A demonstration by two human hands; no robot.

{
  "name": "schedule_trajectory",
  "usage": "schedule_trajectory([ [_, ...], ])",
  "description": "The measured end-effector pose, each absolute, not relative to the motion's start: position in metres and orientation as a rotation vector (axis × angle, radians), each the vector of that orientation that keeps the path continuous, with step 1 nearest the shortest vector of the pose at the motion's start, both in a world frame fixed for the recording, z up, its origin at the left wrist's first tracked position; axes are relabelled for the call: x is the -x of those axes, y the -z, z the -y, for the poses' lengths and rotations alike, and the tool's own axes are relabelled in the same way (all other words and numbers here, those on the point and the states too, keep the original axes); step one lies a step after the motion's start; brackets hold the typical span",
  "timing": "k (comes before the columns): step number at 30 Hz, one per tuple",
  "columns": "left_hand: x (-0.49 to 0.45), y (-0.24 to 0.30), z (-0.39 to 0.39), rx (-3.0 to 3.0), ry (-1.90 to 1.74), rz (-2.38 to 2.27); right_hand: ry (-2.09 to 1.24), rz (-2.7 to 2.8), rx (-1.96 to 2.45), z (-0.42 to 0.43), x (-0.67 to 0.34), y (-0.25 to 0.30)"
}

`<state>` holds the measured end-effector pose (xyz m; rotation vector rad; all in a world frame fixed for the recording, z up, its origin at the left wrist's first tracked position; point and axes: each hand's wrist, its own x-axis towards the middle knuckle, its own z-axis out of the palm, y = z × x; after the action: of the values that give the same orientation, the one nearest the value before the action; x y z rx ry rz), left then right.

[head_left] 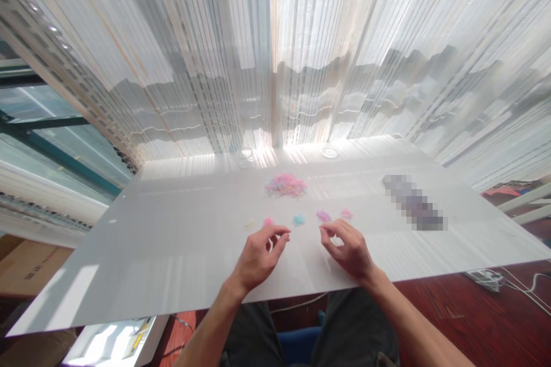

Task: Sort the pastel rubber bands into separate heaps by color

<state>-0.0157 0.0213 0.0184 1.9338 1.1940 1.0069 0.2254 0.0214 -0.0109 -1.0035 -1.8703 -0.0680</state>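
My left hand [260,252] is over the near part of the white table, thumb and forefinger pinched together. Opposite it, my right hand [349,248] makes a similar pinch, with a gap between the two. Anything held in either pinch is too small to make out. Just beyond the fingers lie small piles of tiny coloured pieces: a pale yellow pile [249,223], a pink pile [268,221], a blue pile [298,219], a purple pile [323,216] and a light pink pile [346,214]. Farther back is a larger mixed heap [286,184], mostly pink.
The white table [172,241] reaches back to striped sheer curtains [275,69]. Two clear round items, one a glass-like dish [329,152], stand at the far edge. A blurred-out object [415,203] lies at right. A cardboard box [30,266] and a white drawer [116,341] are at left.
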Motion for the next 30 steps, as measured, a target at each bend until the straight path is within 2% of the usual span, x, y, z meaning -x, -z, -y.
schedule_trajectory([
  [3,0.023,-0.043,-0.063,-2.155,-0.951,-1.277,0.056,1.712,1.092,-0.02,-0.228,0.009],
  [8,0.012,-0.072,-0.141,-2.497,-0.46,-1.337,0.028,1.574,1.221,-0.019,-0.23,0.009],
  [15,-0.008,-0.06,-0.197,-2.564,-0.15,-1.36,-0.054,1.533,1.295,-0.023,-0.233,0.012],
  [22,-0.011,-0.049,-0.205,-2.564,-0.114,-1.462,-0.108,1.505,1.291,-0.025,-0.235,0.012],
  [30,-0.002,-0.064,-0.208,-2.532,-0.274,-1.506,-0.152,1.487,1.316,-0.03,-0.235,0.014],
])
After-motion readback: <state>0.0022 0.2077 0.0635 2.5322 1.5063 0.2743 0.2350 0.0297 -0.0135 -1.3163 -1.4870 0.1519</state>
